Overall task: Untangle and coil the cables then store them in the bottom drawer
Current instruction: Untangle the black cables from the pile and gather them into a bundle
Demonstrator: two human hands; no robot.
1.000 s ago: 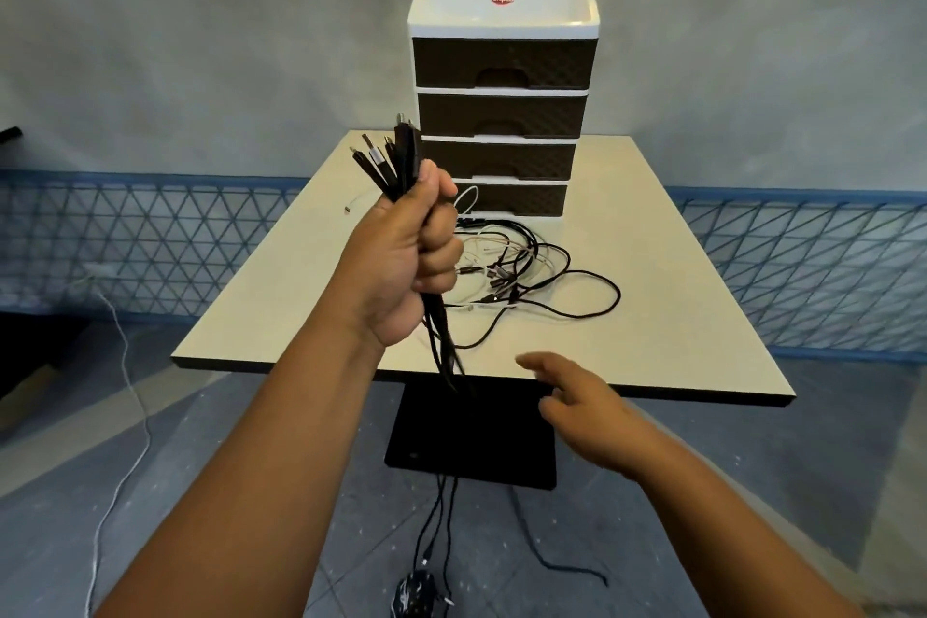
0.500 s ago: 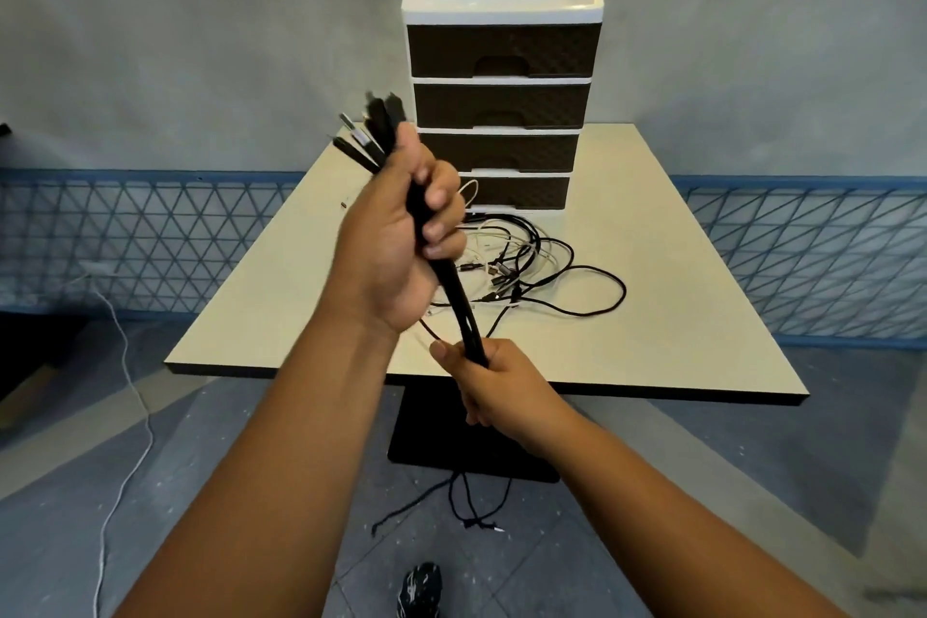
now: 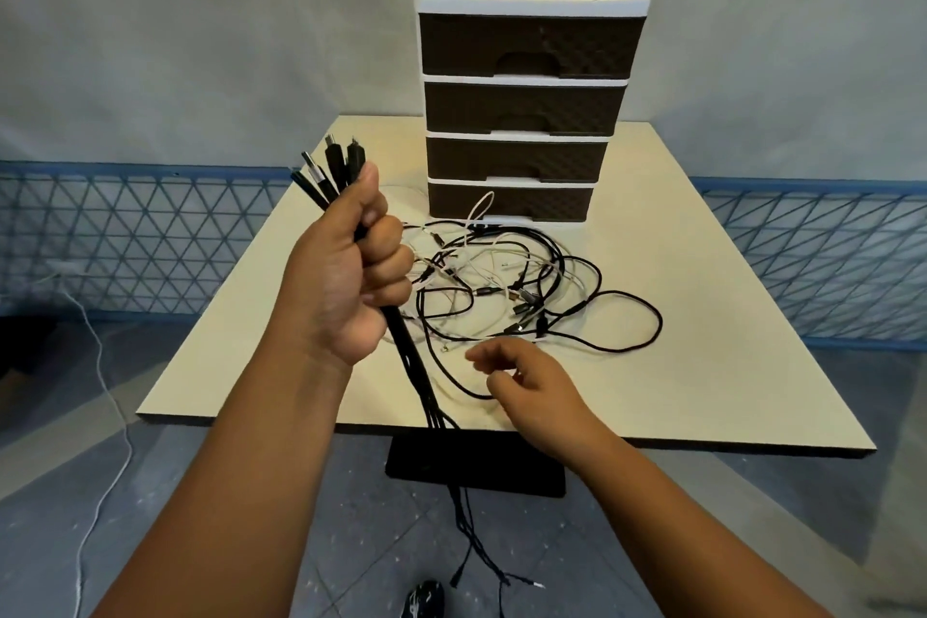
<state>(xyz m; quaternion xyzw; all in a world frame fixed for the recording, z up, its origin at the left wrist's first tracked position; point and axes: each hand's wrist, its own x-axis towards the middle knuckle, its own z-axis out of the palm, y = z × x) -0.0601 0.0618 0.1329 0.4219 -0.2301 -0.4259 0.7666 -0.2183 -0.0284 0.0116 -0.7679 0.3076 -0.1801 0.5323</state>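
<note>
Above the near table edge (image 3: 351, 422), the left hand (image 3: 346, 276) clamps a limp, light black cable bundle (image 3: 411, 366) just below its plugs, best regripped lower down by the right hand (image 3: 526, 381), whose loosely curled fingers hold nothing.

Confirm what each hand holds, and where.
Left hand grips a bundle of black cables just below their connector ends. Right hand holds nothing.

The drawer unit (image 3: 526, 80) stood on the worktop (image 3: 702, 316), behind the tangled cables (image 3: 526, 286). The left hand (image 3: 351, 276) was left of the tangle; the right hand (image 3: 526, 381) was before it.
</note>
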